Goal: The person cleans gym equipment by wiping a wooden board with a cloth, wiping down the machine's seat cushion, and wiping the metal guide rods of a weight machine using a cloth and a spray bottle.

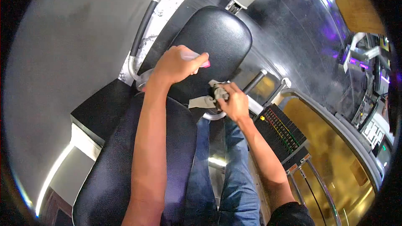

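Centrally in the frame, the left hand (173, 65) has its fingers wrapped around a translucent bottle (189, 54), whose pink tip (205, 64) points toward the right of the frame. The thumb lies along the top of the bottle, and another clear part shows behind the wrist, just left of it. Right of centre and a little lower, the right hand (236, 105) grips a pale cloth (202, 102), the fingers closed on its bunched part while a loose end trails toward the left. Both bottle and cloth are by the lower end of the black upper pad (215, 33), which fills the upper middle; whether the cloth presses on it, I cannot tell. A larger lower pad (180, 142) runs down to the bottom edge, partly covered by the left forearm. One dark handle (144, 27) rises at upper left, and another handle (254, 83) slants up just beyond the right hand. Jeans (238, 180) show at bottom centre, near a black sleeve (291, 217) on the right arm. Right of centre stands a weight stack (282, 129) with coloured markings, next to a gold panel (331, 142). Grey floor (67, 37) spreads across the upper left.
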`<state>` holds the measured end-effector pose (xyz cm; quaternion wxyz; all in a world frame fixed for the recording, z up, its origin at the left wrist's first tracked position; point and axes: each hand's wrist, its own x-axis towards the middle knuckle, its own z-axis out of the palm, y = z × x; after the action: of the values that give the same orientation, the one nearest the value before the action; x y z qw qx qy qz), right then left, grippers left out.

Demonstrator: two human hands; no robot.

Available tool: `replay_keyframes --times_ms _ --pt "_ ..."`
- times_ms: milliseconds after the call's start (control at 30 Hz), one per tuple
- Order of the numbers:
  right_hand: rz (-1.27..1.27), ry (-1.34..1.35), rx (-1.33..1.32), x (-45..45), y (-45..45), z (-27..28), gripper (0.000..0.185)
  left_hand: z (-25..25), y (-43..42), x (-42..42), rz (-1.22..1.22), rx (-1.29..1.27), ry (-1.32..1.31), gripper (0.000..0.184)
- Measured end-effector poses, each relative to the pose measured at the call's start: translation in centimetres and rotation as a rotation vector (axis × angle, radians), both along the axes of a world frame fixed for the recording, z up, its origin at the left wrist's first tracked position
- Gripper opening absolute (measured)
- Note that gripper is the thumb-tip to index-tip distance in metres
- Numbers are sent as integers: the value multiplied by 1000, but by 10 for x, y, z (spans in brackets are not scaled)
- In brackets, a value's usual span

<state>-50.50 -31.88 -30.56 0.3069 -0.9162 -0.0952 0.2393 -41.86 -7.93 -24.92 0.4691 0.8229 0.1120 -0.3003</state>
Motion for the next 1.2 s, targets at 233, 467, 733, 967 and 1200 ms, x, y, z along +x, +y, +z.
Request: replay_keyframes --times_ms 233,467,733,967,1200 --pt "-212 -48 47 -5 -48 4 34 -13 -26 -16 -131 486 -105 46" --pt "-286 -176 128 26 8 -3 34 -41 -13 -18 -242 450 -322 40" --pt "381 -140 -12 0 29 -13 49 -17 -9 -2 50 156 23 60" --pt "134 -288 -17 60 21 -7 41 -5 -11 5 115 61 -45 57" --pt "385 -190 -79 4 57 -14 31 -1 -10 10 304 -104 80 54"
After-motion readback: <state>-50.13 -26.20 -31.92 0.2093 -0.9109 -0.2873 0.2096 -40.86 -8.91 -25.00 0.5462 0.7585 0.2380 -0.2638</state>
